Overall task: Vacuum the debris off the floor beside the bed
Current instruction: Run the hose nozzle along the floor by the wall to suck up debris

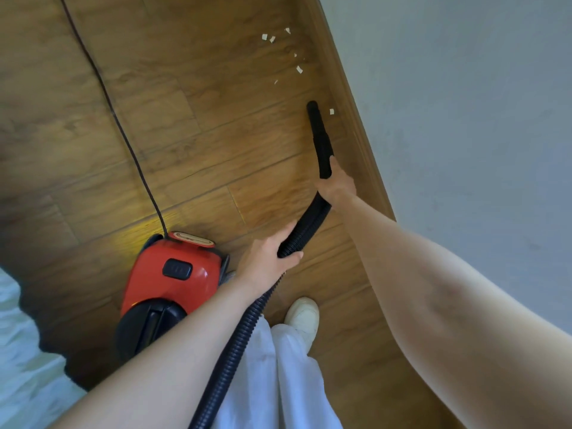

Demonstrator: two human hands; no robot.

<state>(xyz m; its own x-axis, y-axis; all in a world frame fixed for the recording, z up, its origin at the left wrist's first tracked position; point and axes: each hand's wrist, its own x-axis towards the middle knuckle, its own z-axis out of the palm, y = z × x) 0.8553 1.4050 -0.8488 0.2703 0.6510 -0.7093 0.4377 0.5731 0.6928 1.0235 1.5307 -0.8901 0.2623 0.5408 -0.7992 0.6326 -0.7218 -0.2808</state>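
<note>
A red and black canister vacuum (167,283) sits on the wooden floor (185,119) at my feet. Its ribbed black hose (238,345) runs up to a black nozzle tube (320,140). My right hand (335,184) grips the tube's rear end; my left hand (267,258) holds the hose lower down. The nozzle tip (312,105) rests near the floor, just left of one white paper scrap (331,111). Several more white scraps (299,69) lie farther ahead along the baseboard.
A wooden baseboard (349,113) and a pale wall (464,103) run along the right. The vacuum's black power cord (123,134) crosses the floor on the left. Light bedding (24,351) shows at the lower left. My white shoe (303,317) and white trousers (278,382) are below.
</note>
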